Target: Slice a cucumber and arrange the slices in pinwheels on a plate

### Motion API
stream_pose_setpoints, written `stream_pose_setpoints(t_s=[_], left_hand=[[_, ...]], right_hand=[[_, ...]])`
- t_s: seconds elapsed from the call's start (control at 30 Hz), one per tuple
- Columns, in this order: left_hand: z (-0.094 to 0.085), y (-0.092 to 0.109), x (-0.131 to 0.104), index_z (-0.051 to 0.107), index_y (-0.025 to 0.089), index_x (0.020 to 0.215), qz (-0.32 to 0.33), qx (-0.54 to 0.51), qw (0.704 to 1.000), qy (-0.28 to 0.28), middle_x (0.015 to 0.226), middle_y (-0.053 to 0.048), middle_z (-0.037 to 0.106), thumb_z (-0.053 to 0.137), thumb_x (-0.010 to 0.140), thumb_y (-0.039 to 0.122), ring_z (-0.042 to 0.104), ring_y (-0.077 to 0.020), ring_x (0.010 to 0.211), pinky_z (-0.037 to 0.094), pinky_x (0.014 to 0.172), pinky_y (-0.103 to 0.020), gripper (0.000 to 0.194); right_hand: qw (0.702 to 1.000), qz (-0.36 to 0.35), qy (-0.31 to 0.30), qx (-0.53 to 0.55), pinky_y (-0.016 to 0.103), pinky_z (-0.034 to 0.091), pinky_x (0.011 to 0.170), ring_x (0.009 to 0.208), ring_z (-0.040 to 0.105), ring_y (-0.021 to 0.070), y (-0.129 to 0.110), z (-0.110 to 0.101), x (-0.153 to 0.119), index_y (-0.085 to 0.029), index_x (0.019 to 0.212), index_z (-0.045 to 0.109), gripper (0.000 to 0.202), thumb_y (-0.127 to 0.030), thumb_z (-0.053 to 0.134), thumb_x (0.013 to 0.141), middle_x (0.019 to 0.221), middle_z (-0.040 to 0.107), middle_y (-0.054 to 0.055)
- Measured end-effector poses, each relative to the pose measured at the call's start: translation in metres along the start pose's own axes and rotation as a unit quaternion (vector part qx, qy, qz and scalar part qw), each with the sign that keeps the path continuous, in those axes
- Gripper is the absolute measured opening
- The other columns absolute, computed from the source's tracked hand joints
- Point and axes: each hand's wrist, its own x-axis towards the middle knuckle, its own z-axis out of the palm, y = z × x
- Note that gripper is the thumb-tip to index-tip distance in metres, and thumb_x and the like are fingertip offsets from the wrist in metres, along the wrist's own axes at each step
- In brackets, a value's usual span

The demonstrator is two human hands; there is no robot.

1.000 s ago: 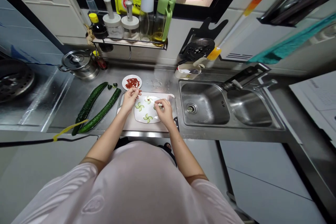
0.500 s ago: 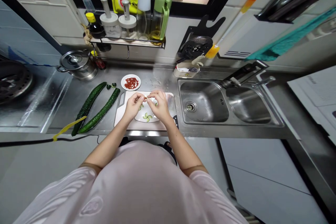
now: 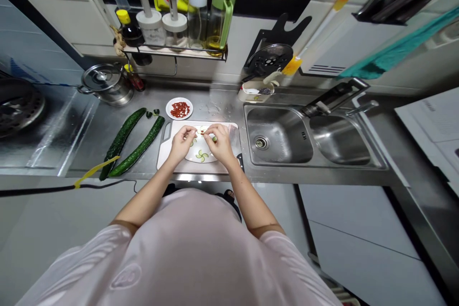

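Observation:
Both hands are over a white plate [image 3: 191, 156] on a white cutting board [image 3: 167, 153]. Thin green-edged cucumber slices [image 3: 201, 155] form a pinwheel near its front, with more slices partly hidden by the hands. My left hand [image 3: 183, 142] is closed in a pinch over the plate's left side; what its fingertips hold, if anything, is too small to make out. My right hand [image 3: 218, 142] pinches a small red piece [image 3: 202, 133] over the back of the plate. Similar red pieces [image 3: 180, 109] fill a small white dish [image 3: 168, 111] behind the board.
Two whole cucumbers [image 3: 138, 154] and two cut ends [image 3: 148, 114] lie left of the board. A lidded steel pot [image 3: 107, 88] stands behind them. To the right is a double sink [image 3: 279, 136]. A black-and-white dotted handle [image 3: 240, 161] shows at the board's right edge.
My fingertips, close together before, have drawn a little apart, showing more of the plate's back and the red piece at my right fingers. The whole view has shifted slightly.

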Motion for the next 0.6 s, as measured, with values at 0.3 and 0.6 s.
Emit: stream_pose_setpoints(t_s=[0.3, 0.6], left_hand=[[-0.007, -0.048, -0.023, 0.065, 0.021, 0.093, -0.006, 0.223, 0.975, 0.003, 0.085, -0.001, 0.068, 0.054, 0.086, 0.037, 0.056, -0.0136, 0.071, 0.043, 0.068, -0.025, 0.02], [0.001, -0.07, -0.033, 0.064, 0.021, 0.095, -0.014, 0.309, 0.949, -0.062, 0.087, -0.003, 0.068, 0.052, 0.086, 0.034, 0.057, -0.0176, 0.074, 0.043, 0.076, -0.03, 0.02]], right_hand=[[0.989, 0.096, -0.079, -0.081, 0.036, 0.033, 0.094, 0.103, 0.045, 0.0233, 0.044, 0.025, -0.049, -0.023, 0.086, 0.065, 0.01, -0.026, 0.055, 0.088, 0.1, 0.058, 0.005], [0.973, 0.124, -0.144, -0.131, 0.039, 0.027, 0.098, 0.112, 0.039, 0.0255, 0.052, 0.042, -0.071, -0.023, 0.091, 0.066, 0.013, -0.028, 0.055, 0.089, 0.107, 0.058, 0.006]])
